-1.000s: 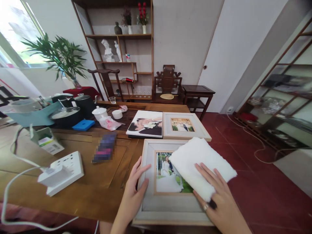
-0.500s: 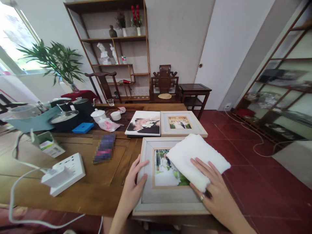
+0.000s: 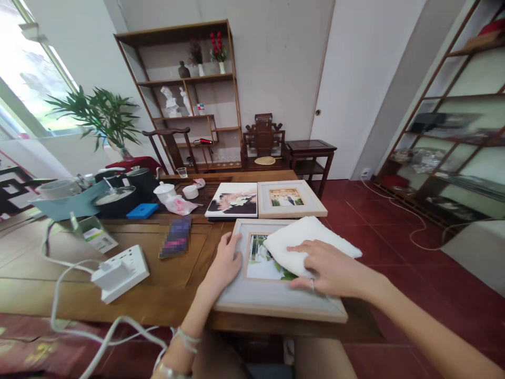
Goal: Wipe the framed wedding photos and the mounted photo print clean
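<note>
Toward the left of the wooden table (image 3: 169,281), a pale blue tub (image 3: 59,205) is standing just beside a dark pot (image 3: 122,203). Nearer, a small box (image 3: 99,238) is lying with its flap up, and a white power strip (image 3: 130,273) is lying close to the table's near edge. Farther right, the left hand (image 3: 226,263) is resting half curled against the left side of the front picture frame (image 3: 272,300); whether it is gripping, I cannot tell. That frame is lying flat at the table's near right corner. Beyond it, a photo panel (image 3: 232,201) is lying just left of a second frame (image 3: 289,211), which is sitting by the table's right edge. A white cloth (image 3: 313,231) is partly covering the front frame's photo (image 3: 258,259), and the right hand (image 3: 327,269) is lying on the cloth, fingers loosely spread, thumb reaching out over the frame.
</note>
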Action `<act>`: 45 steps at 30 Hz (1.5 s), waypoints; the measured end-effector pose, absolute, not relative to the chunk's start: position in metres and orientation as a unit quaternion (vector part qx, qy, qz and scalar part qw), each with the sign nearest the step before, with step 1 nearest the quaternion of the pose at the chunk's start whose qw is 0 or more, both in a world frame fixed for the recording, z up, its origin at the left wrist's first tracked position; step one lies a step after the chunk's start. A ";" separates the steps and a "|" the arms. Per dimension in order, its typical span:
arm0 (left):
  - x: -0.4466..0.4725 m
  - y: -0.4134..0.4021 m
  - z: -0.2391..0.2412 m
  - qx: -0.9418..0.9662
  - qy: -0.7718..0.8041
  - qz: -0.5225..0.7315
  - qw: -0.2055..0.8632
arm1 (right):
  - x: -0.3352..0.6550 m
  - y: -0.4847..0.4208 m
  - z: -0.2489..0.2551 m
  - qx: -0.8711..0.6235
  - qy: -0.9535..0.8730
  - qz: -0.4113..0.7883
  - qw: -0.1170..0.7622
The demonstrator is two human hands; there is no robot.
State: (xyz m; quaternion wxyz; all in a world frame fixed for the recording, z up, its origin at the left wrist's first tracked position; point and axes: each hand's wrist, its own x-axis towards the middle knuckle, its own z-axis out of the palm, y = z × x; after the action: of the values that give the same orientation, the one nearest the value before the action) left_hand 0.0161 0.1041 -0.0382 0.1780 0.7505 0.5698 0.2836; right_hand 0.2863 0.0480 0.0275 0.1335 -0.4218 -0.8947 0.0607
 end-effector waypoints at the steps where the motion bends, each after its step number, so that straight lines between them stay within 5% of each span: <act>1: 0.018 0.108 -0.038 0.756 0.568 0.277 0.172 | 0.287 0.051 0.035 -0.421 -0.895 0.094 0.111; 7: 0.023 0.122 -0.041 0.771 0.567 0.244 0.157 | 0.283 0.056 0.050 -0.392 -0.905 0.166 -0.019; 26: 0.011 0.129 -0.041 0.772 0.563 0.262 0.135 | 0.275 0.065 0.024 -0.365 -0.929 0.012 0.064; 37: 0.013 0.118 -0.052 0.806 0.489 0.321 0.090 | 0.279 0.064 0.014 -0.406 -0.891 -0.106 0.171; 45: 0.013 0.115 -0.052 0.821 0.462 0.325 0.088 | 0.304 0.118 0.042 -0.439 -0.791 -0.061 0.421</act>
State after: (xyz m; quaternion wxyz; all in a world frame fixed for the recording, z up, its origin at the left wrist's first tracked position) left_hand 0.0130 0.1151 -0.0523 0.0876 0.8205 0.4620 0.3251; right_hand 0.3037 0.1181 0.0422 0.4215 -0.4387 -0.7914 -0.0607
